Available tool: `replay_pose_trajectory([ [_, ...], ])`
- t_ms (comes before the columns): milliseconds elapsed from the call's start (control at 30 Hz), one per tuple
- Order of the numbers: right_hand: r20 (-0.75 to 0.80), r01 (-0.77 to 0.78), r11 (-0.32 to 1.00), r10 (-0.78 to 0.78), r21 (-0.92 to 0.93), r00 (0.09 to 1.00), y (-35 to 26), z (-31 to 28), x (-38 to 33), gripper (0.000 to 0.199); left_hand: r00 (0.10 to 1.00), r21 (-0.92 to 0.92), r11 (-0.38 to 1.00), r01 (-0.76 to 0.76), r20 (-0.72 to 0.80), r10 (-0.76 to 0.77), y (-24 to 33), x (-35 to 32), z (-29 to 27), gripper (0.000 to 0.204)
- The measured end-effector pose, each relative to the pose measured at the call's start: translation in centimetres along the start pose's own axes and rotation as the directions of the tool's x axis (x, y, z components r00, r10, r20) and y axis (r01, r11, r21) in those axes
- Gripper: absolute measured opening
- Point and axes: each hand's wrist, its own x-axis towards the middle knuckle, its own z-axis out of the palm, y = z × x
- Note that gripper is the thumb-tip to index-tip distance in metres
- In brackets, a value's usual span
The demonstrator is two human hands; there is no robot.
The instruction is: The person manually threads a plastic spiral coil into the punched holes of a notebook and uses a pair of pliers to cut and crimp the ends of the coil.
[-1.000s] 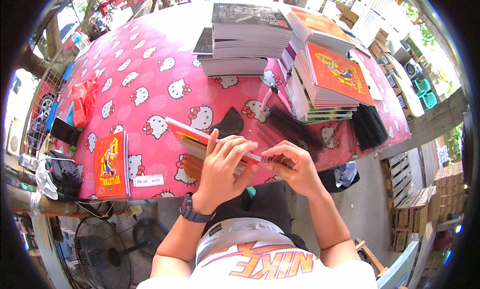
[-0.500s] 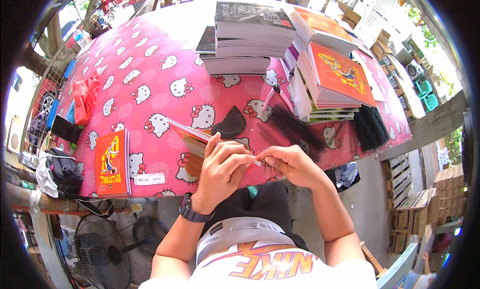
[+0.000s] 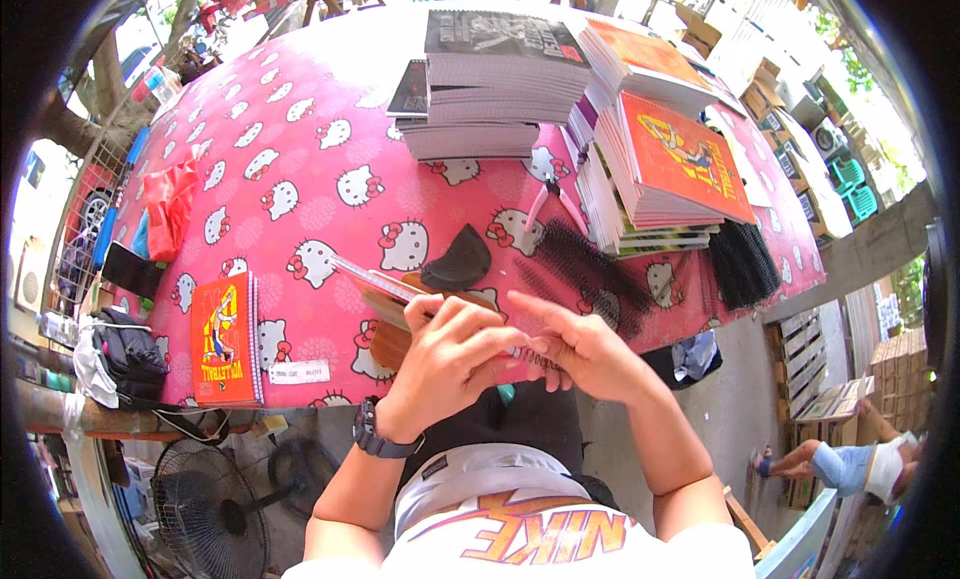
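Note:
Near the table's front edge, my left hand [image 3: 455,349] is closed round a thin notebook [image 3: 372,282], whose pale edge and brownish cover stick out beyond the knuckles. My right hand [image 3: 595,357] meets it at the notebook's near end. Its index finger points out, while the thumb and lower fingers close on a dark spiral binding coil [image 3: 525,353], mostly hidden by the fingers. Just beyond my left hand lies a black curved piece [image 3: 457,259]. Loose black coils [image 3: 590,269] lie beyond my right hand, beside pink-handled pliers [image 3: 550,201].
A stack of black-covered notebooks [image 3: 505,74] and a stack of orange-covered ones [image 3: 680,159] stand at the back. More black coils [image 3: 743,264] lie at right. An orange notebook [image 3: 224,339] and a white label strip [image 3: 300,371] lie at left. A fan [image 3: 215,509] stands below the table.
My right index finger has stretched out from its pinch, and the right hand has dropped slightly at the coil. My left hand keeps the notebook. A person has appeared at the lower right.

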Motion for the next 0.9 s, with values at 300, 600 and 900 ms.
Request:
replay_pose_trajectory([
  [300,-0.144,0.319,0.711,-0.508,-0.627,0.849,11.5,2.4,14.5,0.067,0.994,-0.044,0.998,-0.055,0.09,0.059,-1.1,0.3,-0.1,0.017],
  [600,-0.079,0.293,0.746,-0.419,-0.598,0.904,9.5,3.6,10.9,0.055,0.995,0.018,0.995,-0.099,0.015,0.099,-1.2,-0.6,0.2,0.014],
  [900,-0.273,0.274,0.571,-0.089,0.774,0.958,11.9,4.0,2.0,0.054,0.993,-0.223,0.967,0.122,0.035,-0.117,-1.2,0.1,0.3,0.011],
])
